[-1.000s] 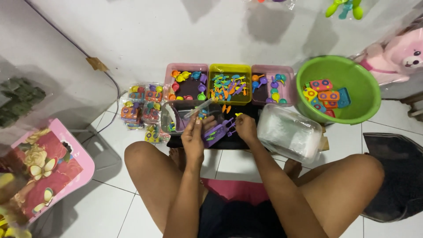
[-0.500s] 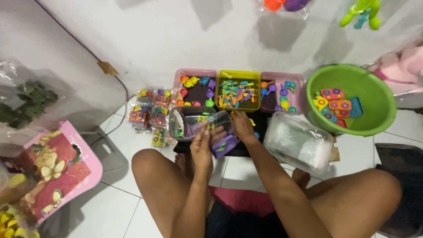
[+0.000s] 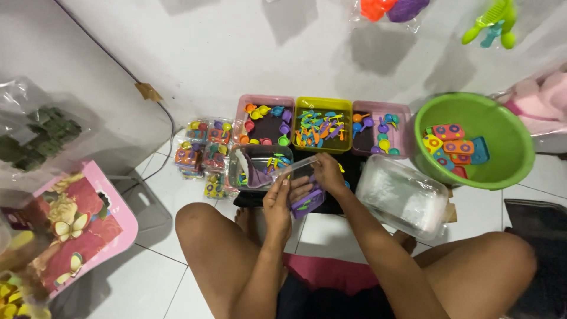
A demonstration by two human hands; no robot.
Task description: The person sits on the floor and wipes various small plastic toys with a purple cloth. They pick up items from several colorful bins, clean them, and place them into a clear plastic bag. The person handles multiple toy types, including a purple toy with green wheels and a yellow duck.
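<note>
- Left hand (image 3: 280, 204): fingers curled around a small clear case (image 3: 301, 177), held above the floor (image 3: 153, 277) just in front of the knees; purple pieces (image 3: 308, 204) show through the case at its lower edge.
- Right hand (image 3: 328, 171): fingertips pinched on the far edge of the case, seemingly at its lid; whether the lid is seated cannot be told.
- Progress, as judged: a stack of filled packs (image 3: 204, 150) lies left of the trays, so several look finished; this case looks part-filled.
- Supply left: pink tray (image 3: 264, 101), yellow tray (image 3: 322, 101) and second pink tray (image 3: 381, 106) stand in a row by the wall, all holding small coloured toys; a dark bin (image 3: 260, 155) with mixed pieces sits just beside the left hand.
- Green basin (image 3: 472, 106), far right: flat coloured toy blocks inside.
- Clear tub (image 3: 404, 198), near the right knee: contents whitish, unclear.
- Pink stool (image 3: 88, 230), far left: floral and butterfly print.
- Bagged toys (image 3: 496, 20) hang on the wall above.
</note>
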